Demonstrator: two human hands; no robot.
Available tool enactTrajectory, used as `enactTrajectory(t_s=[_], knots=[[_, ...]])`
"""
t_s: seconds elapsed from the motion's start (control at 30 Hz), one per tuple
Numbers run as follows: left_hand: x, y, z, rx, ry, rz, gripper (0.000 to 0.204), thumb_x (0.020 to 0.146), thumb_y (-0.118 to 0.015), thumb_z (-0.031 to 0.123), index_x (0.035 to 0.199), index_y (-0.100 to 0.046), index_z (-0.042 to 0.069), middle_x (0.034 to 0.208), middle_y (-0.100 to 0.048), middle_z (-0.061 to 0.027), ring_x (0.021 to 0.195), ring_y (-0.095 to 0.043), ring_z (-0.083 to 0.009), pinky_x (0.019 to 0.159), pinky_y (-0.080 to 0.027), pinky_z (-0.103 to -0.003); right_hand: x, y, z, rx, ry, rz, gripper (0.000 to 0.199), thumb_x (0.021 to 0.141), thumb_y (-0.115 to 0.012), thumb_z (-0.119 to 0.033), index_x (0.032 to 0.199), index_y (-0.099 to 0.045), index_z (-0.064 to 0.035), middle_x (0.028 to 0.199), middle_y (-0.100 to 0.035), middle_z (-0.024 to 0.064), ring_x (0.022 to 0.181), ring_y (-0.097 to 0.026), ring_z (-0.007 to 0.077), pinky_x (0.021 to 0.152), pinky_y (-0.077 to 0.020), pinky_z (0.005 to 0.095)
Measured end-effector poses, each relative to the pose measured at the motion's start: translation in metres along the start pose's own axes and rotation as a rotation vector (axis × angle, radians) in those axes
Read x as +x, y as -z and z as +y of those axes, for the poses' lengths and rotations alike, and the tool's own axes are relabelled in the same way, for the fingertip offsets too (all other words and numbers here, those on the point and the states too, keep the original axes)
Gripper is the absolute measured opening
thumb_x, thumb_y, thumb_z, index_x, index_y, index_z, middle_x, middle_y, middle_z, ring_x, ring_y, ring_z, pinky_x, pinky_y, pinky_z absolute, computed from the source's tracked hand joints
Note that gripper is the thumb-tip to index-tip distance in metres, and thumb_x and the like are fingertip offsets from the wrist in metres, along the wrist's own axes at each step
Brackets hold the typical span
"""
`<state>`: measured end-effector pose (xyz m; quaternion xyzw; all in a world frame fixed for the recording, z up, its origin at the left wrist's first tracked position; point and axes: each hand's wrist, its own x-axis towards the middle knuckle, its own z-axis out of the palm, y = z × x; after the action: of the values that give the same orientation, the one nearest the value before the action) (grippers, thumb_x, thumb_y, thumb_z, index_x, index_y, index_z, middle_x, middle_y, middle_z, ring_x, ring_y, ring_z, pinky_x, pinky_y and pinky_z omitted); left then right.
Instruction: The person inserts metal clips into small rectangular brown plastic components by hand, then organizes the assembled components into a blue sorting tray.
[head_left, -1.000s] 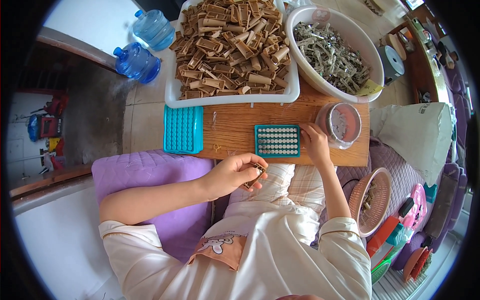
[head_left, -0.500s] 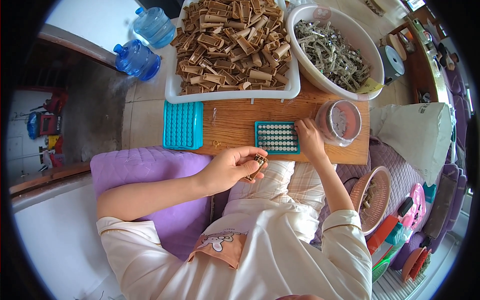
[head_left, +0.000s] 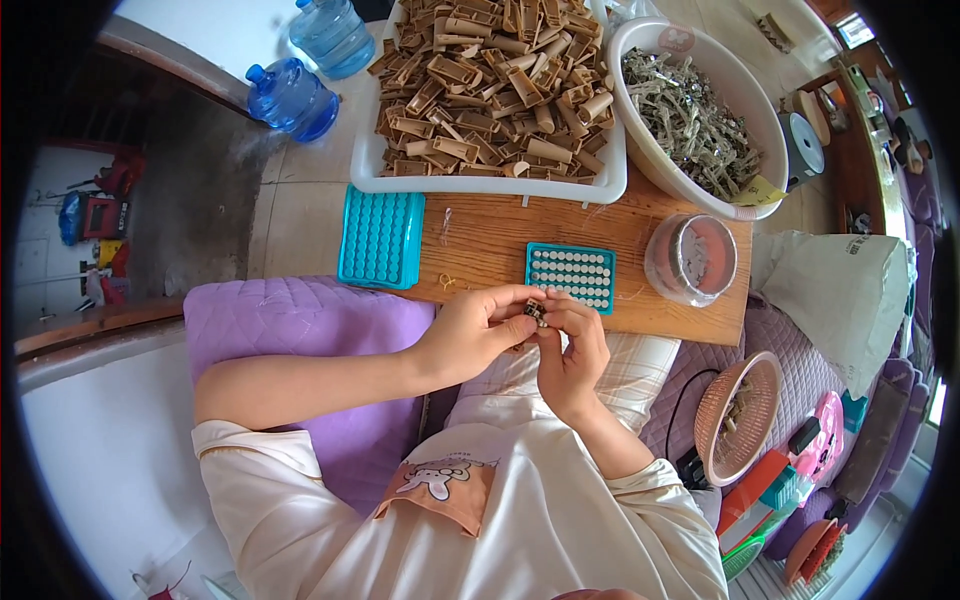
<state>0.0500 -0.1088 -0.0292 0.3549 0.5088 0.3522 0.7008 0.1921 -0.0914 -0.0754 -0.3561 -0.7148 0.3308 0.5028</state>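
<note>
Pinching one small dark piece (head_left: pixel 536 313) between them, left hand (head_left: pixel 478 333) and right hand (head_left: pixel 576 350) fingers closed tight

Counts: 2 teal grid trays, one (head_left: pixel 381 238) at 10 o'clock of the hands, one (head_left: pixel 572 275) at 1 o'clock. 2 blue water jugs (head_left: pixel 292 98) (head_left: pixel 332 35) at 11. 1 white tray (head_left: pixel 490 185) of tan tubes, 1 white basin (head_left: pixel 700 100), 1 clear tub (head_left: pixel 692 258), 1 woven basket (head_left: pixel 742 418) at 4. 2 hands (head_left: pixel 478 330) (head_left: pixel 575 345).

home piecework setup: quilted purple sofa (head_left: pixel 300 330), water jugs (head_left: pixel 292 98) on tile floor, wooden board (head_left: pixel 620 240) as counter, parts tray (head_left: pixel 490 90)
</note>
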Motion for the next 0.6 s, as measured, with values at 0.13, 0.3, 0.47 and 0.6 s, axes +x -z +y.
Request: enactTrajectory(t_s=[0.13, 0.3, 0.47, 0.6], knots=[[-0.002, -0.006, -0.002, -0.008, -0.095, 0.012, 0.032, 0.085, -0.048, 0.005, 0.116, -0.043, -0.002, 0.096, -0.056, -0.0065, 0.084, -0.054, -0.0100, 0.075, -0.047, -0.024, -0.003, -0.002, 0.002, 0.136, -0.083, 0.145, 0.016, 0.071, -0.058, 0.008, 0.082, -0.050, 0.0005, 0.084, -0.056, 0.0120, 0.085, -0.057, 0.0253, 0.075, -0.0473, 0.0332], [-0.004, -0.005, -0.001, 0.067, -0.107, 0.063, 0.031, 0.085, -0.046, 0.004, 0.115, -0.044, -0.003, 0.095, -0.057, -0.0071, 0.082, -0.054, -0.0096, 0.072, -0.047, -0.023, 0.000, -0.004, -0.001, 0.078, -0.090, 0.091, 0.013, 0.071, -0.059, 0.007, 0.080, -0.052, 0.0011, 0.082, -0.057, 0.0116, 0.085, -0.058, 0.0253, 0.075, -0.0473, 0.0331], [-0.008, -0.007, -0.008, 0.099, -0.063, 0.099, 0.030, 0.085, -0.046, 0.004, 0.114, -0.044, -0.003, 0.092, -0.057, -0.0065, 0.078, -0.053, -0.0081, 0.068, -0.046, -0.022, -0.002, 0.004, 0.000, 0.098, -0.165, -0.045, 0.014, 0.070, -0.061, 0.007, 0.080, -0.053, 0.0018, 0.083, -0.057, 0.0118, 0.086, -0.058, 0.0262, 0.074, -0.0477, 0.0326], [-0.006, -0.005, -0.012, 0.140, 0.010, 0.104, 0.028, 0.086, -0.044, 0.004, 0.113, -0.045, -0.003, 0.090, -0.057, -0.0057, 0.077, -0.053, -0.0074, 0.067, -0.045, -0.021, -0.001, 0.008, 0.003, 0.046, -0.117, -0.184, 0.014, 0.069, -0.062, 0.007, 0.079, -0.054, 0.0021, 0.084, -0.058, 0.0119, 0.088, -0.058, 0.0253, 0.073, -0.0478, 0.0311]])
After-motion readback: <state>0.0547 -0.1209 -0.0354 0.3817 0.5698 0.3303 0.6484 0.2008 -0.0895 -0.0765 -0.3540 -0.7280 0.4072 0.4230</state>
